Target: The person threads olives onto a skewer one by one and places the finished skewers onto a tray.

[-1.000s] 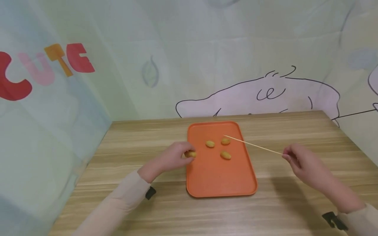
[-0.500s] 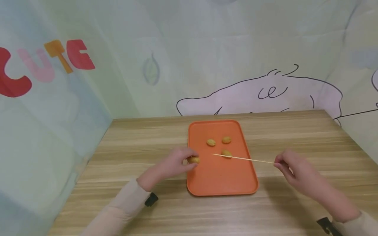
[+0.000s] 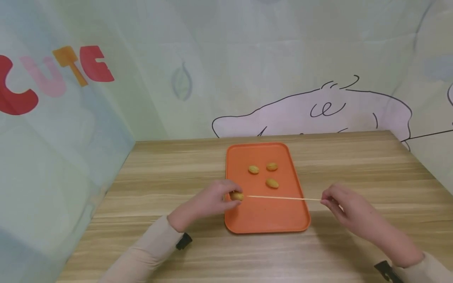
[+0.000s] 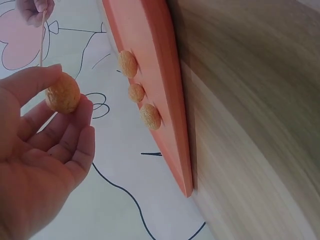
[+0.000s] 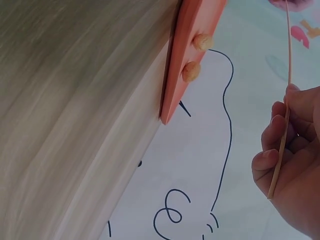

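Note:
My left hand [image 3: 216, 200] pinches a golden-brown, wrinkled oval food ball [image 4: 63, 93] between thumb and fingers, over the left side of the orange tray [image 3: 267, 222]. My right hand [image 3: 345, 208] grips a thin wooden skewer [image 5: 289, 55] near its back end, to the right of the tray. The skewer runs level across the tray in the head view, its pointed tip right at the ball. In the right wrist view its blunt end lies along my palm. Three similar balls lie on the tray: one at the left [image 3: 253, 169], one at the right [image 3: 272, 166], one nearer [image 3: 272, 183].
The orange tray has a low raised rim and lies on a wood-grain table [image 3: 170, 169]. Behind stands a printed cloth backdrop [image 3: 226, 78] with a cartoon outline, and coloured letters [image 3: 65, 67] show at the left.
The skewer has swung from the far balls down to the ball in my left hand. My right hand moved left and nearer; my left hand brought its ball slightly right and nearer.

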The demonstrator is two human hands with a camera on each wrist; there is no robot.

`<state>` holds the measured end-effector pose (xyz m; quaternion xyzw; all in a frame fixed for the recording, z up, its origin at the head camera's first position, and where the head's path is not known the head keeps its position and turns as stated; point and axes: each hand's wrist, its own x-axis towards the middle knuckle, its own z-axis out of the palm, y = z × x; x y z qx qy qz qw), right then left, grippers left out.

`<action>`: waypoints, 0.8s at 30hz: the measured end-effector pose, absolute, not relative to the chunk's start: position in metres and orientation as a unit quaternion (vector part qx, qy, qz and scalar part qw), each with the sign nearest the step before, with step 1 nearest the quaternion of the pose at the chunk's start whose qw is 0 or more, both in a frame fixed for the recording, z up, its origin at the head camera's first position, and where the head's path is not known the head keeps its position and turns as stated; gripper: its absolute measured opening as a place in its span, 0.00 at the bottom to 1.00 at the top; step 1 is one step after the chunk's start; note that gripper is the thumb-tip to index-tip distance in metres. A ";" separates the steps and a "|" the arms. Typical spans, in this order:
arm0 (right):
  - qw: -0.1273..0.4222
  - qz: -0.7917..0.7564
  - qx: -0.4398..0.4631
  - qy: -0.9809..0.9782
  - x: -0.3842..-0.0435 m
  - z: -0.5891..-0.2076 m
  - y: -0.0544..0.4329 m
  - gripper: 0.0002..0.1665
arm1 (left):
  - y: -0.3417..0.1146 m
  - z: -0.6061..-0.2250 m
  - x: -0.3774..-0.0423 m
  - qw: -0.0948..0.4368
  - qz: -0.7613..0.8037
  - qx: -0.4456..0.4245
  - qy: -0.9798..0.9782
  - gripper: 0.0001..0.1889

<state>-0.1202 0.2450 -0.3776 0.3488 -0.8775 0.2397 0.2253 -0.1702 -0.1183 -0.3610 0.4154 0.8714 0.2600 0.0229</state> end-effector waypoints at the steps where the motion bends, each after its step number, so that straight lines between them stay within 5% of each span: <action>1: 0.229 0.241 0.353 -0.875 -0.121 -0.378 0.244 0.11 | -0.118 -0.361 -0.170 0.021 0.257 0.417 0.872 0.08; 24: 0.235 0.234 0.367 -0.869 -0.120 -0.375 0.242 0.17 | -0.112 -0.358 -0.167 0.005 0.258 0.442 0.859 0.07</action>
